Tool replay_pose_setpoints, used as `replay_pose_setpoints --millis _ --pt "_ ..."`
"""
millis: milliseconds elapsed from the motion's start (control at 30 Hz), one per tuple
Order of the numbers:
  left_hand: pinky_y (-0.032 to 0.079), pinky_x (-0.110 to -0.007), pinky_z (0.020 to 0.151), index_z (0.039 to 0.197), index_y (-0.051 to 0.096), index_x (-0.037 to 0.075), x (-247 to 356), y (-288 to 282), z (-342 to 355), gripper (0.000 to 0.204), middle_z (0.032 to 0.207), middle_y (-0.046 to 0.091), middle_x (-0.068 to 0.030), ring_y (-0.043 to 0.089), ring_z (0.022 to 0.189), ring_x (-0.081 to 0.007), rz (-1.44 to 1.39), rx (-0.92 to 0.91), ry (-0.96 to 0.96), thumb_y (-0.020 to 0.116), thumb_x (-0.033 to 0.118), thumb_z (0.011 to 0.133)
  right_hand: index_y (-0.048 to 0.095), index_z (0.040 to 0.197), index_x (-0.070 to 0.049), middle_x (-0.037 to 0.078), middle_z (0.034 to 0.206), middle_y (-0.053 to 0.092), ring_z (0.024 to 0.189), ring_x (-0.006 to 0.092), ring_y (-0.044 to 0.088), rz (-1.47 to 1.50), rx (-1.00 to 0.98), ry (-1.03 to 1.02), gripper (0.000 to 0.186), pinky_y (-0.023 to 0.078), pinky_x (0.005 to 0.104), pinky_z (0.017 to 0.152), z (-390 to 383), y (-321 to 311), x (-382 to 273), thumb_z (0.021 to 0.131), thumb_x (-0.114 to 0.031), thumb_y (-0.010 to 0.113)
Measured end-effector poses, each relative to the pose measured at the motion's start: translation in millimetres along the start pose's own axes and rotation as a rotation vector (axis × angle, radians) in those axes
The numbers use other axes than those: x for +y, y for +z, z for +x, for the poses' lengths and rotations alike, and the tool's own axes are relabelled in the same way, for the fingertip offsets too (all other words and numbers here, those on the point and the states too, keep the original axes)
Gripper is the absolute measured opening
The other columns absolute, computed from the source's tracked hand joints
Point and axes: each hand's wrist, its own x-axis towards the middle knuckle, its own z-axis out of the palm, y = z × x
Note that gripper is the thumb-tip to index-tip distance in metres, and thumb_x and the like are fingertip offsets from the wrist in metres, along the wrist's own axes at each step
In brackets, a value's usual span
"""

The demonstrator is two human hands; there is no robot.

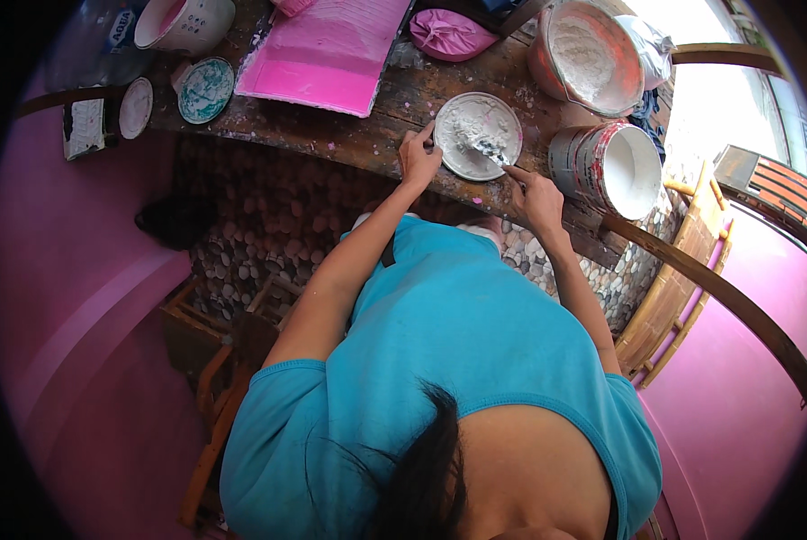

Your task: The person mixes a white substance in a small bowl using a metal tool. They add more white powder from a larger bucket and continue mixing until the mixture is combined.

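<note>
A round plate (502, 160) smeared with white paste lies on the wooden table (367, 135). My left hand (419, 157) grips the plate's near left rim. My right hand (536, 196) holds a putty knife (491, 150) whose blade rests in the paste at the plate's middle. Both forearms reach forward from my teal shirt.
A white-filled bucket (612, 167) stands right of the plate, a tub of white powder (587, 56) behind it. A pink tray (327, 54), a pink bag (448, 34), a teal-stained lid (205, 90) and a white lid (136, 108) lie further left. Pebble floor and bamboo furniture (682, 270) sit below.
</note>
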Motion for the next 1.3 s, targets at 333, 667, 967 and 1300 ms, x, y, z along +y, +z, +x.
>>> replay_pose_setpoints --millis 333,667,967,1300 --pt "0.049 -0.032 0.069 0.120 0.059 0.014 3.8 2.1 -1.3 0.052 0.084 0.054 -0.0108 0.060 0.066 -0.0208 -0.046 0.024 -0.040 0.061 0.010 0.068 0.068 0.102 -0.017 0.015 0.072 0.058 0.065 0.0314 0.061 -0.049 0.162 -0.054 0.027 0.048 0.0404 0.058 11.9 18.7 -15.5 0.078 -0.014 0.056" --pt "0.046 -0.035 0.069 0.117 0.061 0.008 13.8 1.6 -1.8 0.052 0.075 0.051 -0.0105 0.054 0.071 -0.0248 -0.054 0.082 -0.057 0.062 0.008 0.064 0.066 0.106 -0.016 0.018 0.083 0.062 0.075 0.0339 0.063 -0.082 0.001 -0.024 0.032 0.049 0.0427 0.065 3.2 18.3 13.1 0.077 -0.010 0.055" --pt "0.046 -0.035 0.067 0.116 0.061 0.008 10.5 2.7 -0.1 0.052 0.075 0.050 -0.0108 0.054 0.068 -0.0244 -0.028 0.057 -0.022 0.064 0.008 0.064 0.068 0.101 -0.015 0.020 0.083 0.064 0.082 0.0363 0.062 0.078 -0.055 0.122 0.025 0.048 0.0434 0.071 5.1 -11.0 -2.5 0.080 -0.019 0.056" --pt "0.047 -0.035 0.067 0.116 0.061 0.007 15.8 3.4 -0.1 0.053 0.077 0.050 -0.0107 0.054 0.069 -0.0245 -0.111 0.046 -0.061 0.064 0.008 0.063 0.065 0.108 -0.015 0.020 0.077 0.061 0.071 0.0344 0.063 -0.091 0.004 -0.032 0.036 0.049 0.0444 0.063 23.4 37.9 -0.6 0.074 -0.007 0.054"
